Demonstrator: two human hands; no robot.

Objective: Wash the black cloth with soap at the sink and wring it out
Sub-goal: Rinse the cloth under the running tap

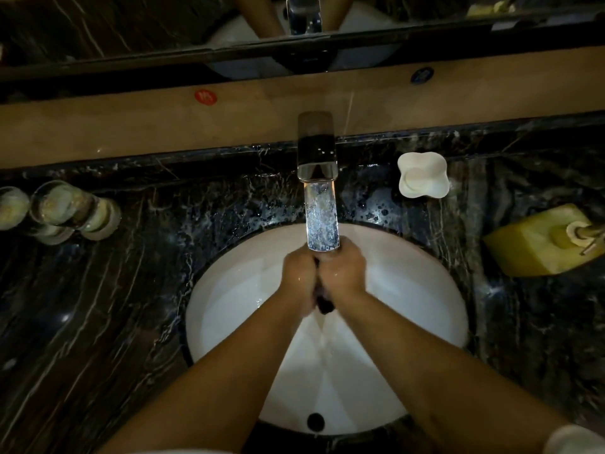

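Both hands meet over the white sink [229, 306], under the stream of water [322, 217] that falls from the chrome tap [316, 145]. My left hand [299, 278] and my right hand [343, 273] press together around the black cloth [324, 303]. Only a dark strip of the cloth shows between the palms and below them; the rest is hidden inside the hands. A bar of soap lies in the white soap dish [422, 175] behind the sink to the right.
The sink is set in a dark marble counter [98, 306]. A yellow pump bottle [543, 244] stands at the right. Glass tumblers [62, 208] stand at the left. A wooden ledge [131, 126] and a mirror run along the back.
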